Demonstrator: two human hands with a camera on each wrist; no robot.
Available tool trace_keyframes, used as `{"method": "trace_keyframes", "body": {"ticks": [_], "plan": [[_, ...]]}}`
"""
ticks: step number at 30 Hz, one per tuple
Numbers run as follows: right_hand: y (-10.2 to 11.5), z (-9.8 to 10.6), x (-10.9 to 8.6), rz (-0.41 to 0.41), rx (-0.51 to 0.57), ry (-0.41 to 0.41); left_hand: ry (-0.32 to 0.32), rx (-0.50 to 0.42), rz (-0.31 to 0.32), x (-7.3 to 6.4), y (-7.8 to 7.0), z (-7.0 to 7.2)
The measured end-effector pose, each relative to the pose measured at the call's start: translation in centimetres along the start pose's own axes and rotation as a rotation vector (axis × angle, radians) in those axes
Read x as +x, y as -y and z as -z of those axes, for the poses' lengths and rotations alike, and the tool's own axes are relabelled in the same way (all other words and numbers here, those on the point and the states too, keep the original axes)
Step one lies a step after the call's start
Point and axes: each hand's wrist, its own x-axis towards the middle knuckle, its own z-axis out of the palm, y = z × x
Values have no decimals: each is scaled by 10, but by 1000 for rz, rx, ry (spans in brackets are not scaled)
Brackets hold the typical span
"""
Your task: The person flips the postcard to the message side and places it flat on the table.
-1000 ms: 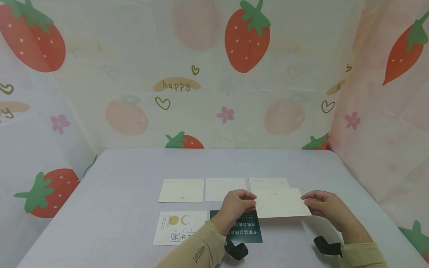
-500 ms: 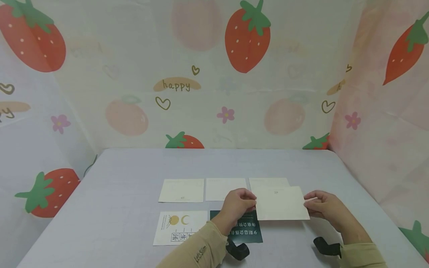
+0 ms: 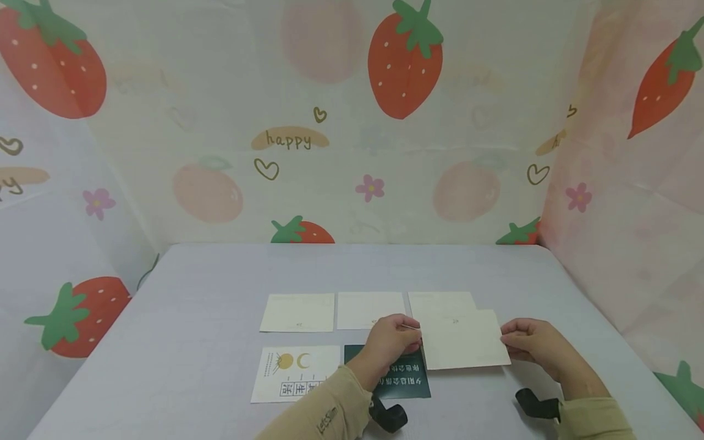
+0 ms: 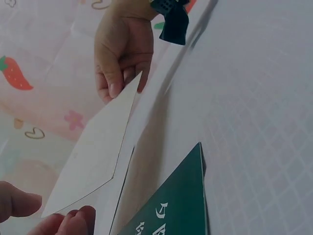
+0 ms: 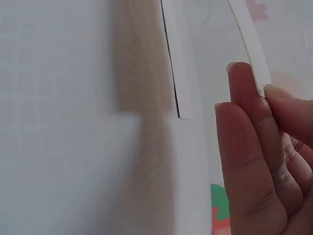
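A cream card [image 3: 466, 345] with a small mark near its far edge is held off the white table, and it covers part of another card behind it. My left hand [image 3: 387, 345] pinches its left edge; in the left wrist view the thumb [image 4: 22, 201] and fingertips lie on either side of the card's corner. At the opposite edge my right hand [image 3: 539, 348] pinches it between thumb and fingers, which the right wrist view shows close up. A dark green card [image 3: 404, 379] with white characters lies partly under my left wrist.
Three pale cards lie in a row farther back: left [image 3: 297, 313], middle [image 3: 365, 308] and right [image 3: 440, 299]. A white card [image 3: 269, 382] with a sun and moon print lies front left, partly behind my left sleeve [image 3: 324, 406]. Printed cloth [image 3: 341, 201] surrounds the table [image 3: 203, 342].
The held card has come slightly lower and toward me, and its slant has shifted. My right hand has dropped a little with it; the left has barely moved.
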Motion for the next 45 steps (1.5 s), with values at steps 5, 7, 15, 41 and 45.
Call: {"method": "trace_keyframes", "body": {"ticks": [5, 7, 15, 41, 45], "plan": [[-3, 1, 1, -46, -26, -15, 69, -2, 54, -6, 0, -1], [-3, 1, 2, -66, -38, -15, 89, 2, 73, -8, 0, -1], [-8, 4, 3, -93, -41, 30, 117, 1, 115, -11, -3, -3], [-19, 5, -4, -141, -136, 96, 230, -71, 232, -11, 3, -4], [-18, 4, -5, -159, -156, 78, 228, -67, 245, -12, 3, -4]]}}
